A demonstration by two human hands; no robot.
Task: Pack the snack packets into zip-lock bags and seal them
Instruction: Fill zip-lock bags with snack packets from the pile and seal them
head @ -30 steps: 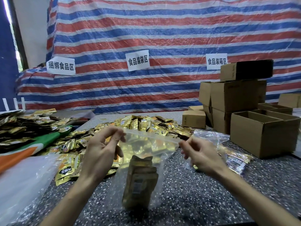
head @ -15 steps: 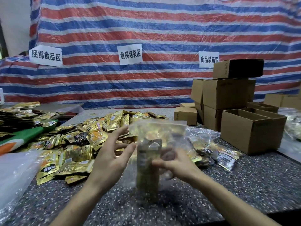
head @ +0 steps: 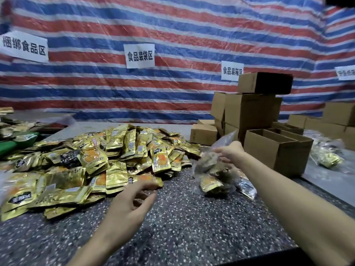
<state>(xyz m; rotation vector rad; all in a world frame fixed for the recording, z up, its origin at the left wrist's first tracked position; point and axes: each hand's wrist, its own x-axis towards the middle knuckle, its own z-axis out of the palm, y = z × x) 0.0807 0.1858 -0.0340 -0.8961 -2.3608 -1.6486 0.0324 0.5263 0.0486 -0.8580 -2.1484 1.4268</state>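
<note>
My left hand [head: 132, 200] hovers, fingers spread, at the near edge of the heap of gold snack packets [head: 107, 156] on the speckled surface [head: 182, 227]. My right hand [head: 230, 152] grips a filled zip-lock bag [head: 213, 169] near its top, beside an open cardboard box [head: 278, 148]; blur hides the seal.

Just beyond the right fingers [head: 221, 151] we see open cardboard boxes [head: 284, 150], with closed boxes [head: 249, 110] stacked behind them. Far past both we find a red, white and blue striped tarp [head: 172, 25] bearing white paper signs [head: 139, 55]. Under the left fingers [head: 146, 186] lies the dark speckled counter [head: 182, 227].
</note>
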